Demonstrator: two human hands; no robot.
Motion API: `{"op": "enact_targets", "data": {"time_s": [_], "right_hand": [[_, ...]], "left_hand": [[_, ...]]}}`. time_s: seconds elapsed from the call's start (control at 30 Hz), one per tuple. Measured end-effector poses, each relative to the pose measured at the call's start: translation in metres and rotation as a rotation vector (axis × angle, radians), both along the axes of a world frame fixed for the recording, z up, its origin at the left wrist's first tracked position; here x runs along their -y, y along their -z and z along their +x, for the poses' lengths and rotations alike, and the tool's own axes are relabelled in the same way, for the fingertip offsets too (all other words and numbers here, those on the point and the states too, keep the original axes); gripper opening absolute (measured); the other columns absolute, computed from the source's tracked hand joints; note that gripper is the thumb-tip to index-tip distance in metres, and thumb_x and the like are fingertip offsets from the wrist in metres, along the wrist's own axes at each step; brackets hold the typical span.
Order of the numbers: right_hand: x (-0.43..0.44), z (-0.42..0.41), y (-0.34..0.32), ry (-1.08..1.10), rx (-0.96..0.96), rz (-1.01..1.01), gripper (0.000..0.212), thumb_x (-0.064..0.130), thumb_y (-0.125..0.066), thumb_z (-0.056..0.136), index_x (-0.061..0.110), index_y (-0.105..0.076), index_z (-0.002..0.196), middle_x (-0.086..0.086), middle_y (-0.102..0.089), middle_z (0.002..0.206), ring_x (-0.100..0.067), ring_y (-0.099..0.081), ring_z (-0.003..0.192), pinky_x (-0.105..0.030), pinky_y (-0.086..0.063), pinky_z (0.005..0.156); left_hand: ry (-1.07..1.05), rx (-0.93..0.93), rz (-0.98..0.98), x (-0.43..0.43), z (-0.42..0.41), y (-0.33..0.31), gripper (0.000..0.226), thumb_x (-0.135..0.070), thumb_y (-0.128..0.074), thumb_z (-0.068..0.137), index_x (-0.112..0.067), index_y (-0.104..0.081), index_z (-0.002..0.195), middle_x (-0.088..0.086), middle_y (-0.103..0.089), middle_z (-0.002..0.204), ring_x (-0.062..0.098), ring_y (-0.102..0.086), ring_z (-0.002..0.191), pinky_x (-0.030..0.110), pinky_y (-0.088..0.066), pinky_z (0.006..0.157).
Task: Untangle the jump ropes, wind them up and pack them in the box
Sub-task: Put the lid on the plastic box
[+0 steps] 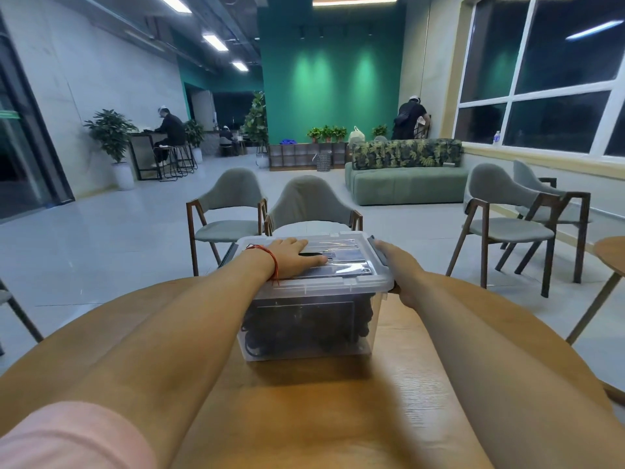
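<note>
The left arm (176, 319) wears a pink sleeve (67, 438) and, seemingly, a red string bracelet (272, 262).

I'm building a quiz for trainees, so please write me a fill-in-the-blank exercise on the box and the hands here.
1. The left hand rests flat on the ____ of the clear box.
2. The box stands on a round ____ table.
3. The jump ropes seen through the box's wall are ____ in colour.
4. A ____ string circles the left wrist.
Missing words: lid; wooden; black; red.
</note>
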State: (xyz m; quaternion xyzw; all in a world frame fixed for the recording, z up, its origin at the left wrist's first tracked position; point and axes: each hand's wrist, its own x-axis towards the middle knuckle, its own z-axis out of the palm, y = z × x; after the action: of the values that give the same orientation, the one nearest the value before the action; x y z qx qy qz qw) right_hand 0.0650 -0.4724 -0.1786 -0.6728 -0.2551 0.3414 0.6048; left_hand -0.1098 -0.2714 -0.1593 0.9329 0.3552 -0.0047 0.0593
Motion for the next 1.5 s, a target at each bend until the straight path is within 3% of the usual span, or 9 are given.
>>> {"op": "enact_targets", "data": {"time_s": [0.3, 0.53, 0.67, 0.77, 0.93, 1.03, 1.13, 1.3, 1.5], "right_hand": [[0.007, -0.038, 0.067, 0.170, 0.127, 0.317, 0.062, 0.063, -0.070, 0.092, 0.044, -0.041, 0.143, 0.025, -0.054, 0.123, -0.011, -0.060, 0.113, -0.023, -0.051, 0.081], [-0.013, -0.029, 0.053, 0.306, 0.215, 0.093, 0.087, 0.085, -0.046, 0.089, 0.029, -0.035, 0.155, 0.004, -0.055, 0.130, -0.016, -0.060, 0.099, -0.031, -0.052, 0.071], [-0.033, -0.059, 0.045, 0.308, 0.133, 0.027, 0.080, 0.079, -0.037, 0.099, 0.021, -0.037, 0.153, -0.008, -0.059, 0.136, -0.032, -0.062, 0.117, -0.053, -0.057, 0.100], [-0.051, -0.080, 0.046, 0.170, -0.043, 0.065, 0.081, 0.080, -0.048, 0.094, 0.037, -0.030, 0.160, 0.000, -0.058, 0.146, -0.030, -0.062, 0.126, -0.055, -0.052, 0.109], [-0.044, -0.116, 0.038, -0.073, -0.154, 0.047, 0.034, 0.046, -0.053, 0.107, 0.033, -0.051, 0.139, 0.000, -0.074, 0.110, -0.021, -0.074, 0.090, -0.031, -0.056, 0.064], [-0.044, -0.114, 0.035, -0.121, -0.157, 0.028, 0.035, 0.048, -0.052, 0.107, 0.031, -0.053, 0.137, -0.006, -0.075, 0.112, -0.026, -0.073, 0.093, -0.036, -0.054, 0.067], [-0.058, -0.114, 0.036, -0.159, -0.191, -0.026, 0.048, 0.059, -0.060, 0.095, 0.030, -0.059, 0.133, -0.010, -0.079, 0.112, -0.033, -0.075, 0.100, -0.048, -0.060, 0.086], [-0.089, -0.129, 0.043, -0.197, -0.190, -0.075, 0.075, 0.075, -0.068, 0.071, 0.036, -0.057, 0.134, -0.011, -0.075, 0.123, -0.040, -0.072, 0.109, -0.067, -0.055, 0.096], [-0.114, -0.190, 0.032, -0.274, -0.189, -0.061, 0.062, 0.066, -0.063, 0.089, 0.035, -0.049, 0.140, -0.009, -0.069, 0.127, -0.036, -0.069, 0.110, -0.054, -0.060, 0.083]], "left_hand": [[0.019, 0.164, -0.079, -0.005, -0.020, -0.007, 0.087, -0.091, -0.047, 0.085, -0.043, -0.041, 0.158, -0.001, -0.031, 0.170, 0.031, -0.033, 0.154, 0.060, -0.027, 0.125], [-0.139, 0.141, 0.082, 0.014, -0.027, -0.011, 0.094, -0.094, -0.040, 0.083, -0.030, -0.053, 0.150, 0.009, -0.051, 0.155, 0.035, -0.052, 0.137, 0.055, -0.043, 0.115], [-0.206, 0.075, 0.268, 0.018, -0.038, -0.009, 0.104, -0.104, -0.025, 0.074, -0.028, -0.060, 0.137, 0.011, -0.065, 0.131, 0.032, -0.063, 0.112, 0.052, -0.058, 0.095], [-0.262, -0.027, 0.399, 0.022, -0.040, -0.010, 0.107, -0.101, -0.015, 0.077, -0.023, -0.063, 0.134, 0.013, -0.069, 0.120, 0.033, -0.065, 0.103, 0.047, -0.060, 0.086], [-0.488, -0.187, 0.344, 0.041, -0.039, -0.016, 0.098, -0.085, -0.019, 0.095, -0.008, -0.058, 0.141, 0.019, -0.069, 0.119, 0.040, -0.069, 0.106, 0.039, -0.057, 0.082], [-0.437, 0.055, 0.296, 0.039, -0.045, -0.006, 0.089, -0.081, -0.027, 0.096, -0.016, -0.047, 0.153, 0.019, -0.053, 0.145, 0.039, -0.054, 0.130, 0.052, -0.051, 0.104], [-0.168, 0.088, 0.104, 0.029, -0.053, 0.008, 0.084, -0.084, -0.024, 0.093, -0.038, -0.027, 0.164, 0.006, -0.025, 0.172, 0.035, -0.022, 0.158, 0.064, -0.019, 0.125], [-0.178, -0.016, 0.064, 0.009, -0.080, 0.010, 0.083, -0.085, -0.015, 0.093, -0.044, -0.011, 0.166, 0.002, -0.010, 0.177, 0.037, -0.008, 0.162, 0.071, -0.011, 0.125], [-0.220, -0.028, 0.073, -0.029, -0.142, 0.012, 0.081, -0.085, -0.015, 0.094, -0.046, -0.011, 0.165, 0.000, -0.013, 0.176, 0.034, -0.012, 0.161, 0.069, -0.013, 0.124]]}}
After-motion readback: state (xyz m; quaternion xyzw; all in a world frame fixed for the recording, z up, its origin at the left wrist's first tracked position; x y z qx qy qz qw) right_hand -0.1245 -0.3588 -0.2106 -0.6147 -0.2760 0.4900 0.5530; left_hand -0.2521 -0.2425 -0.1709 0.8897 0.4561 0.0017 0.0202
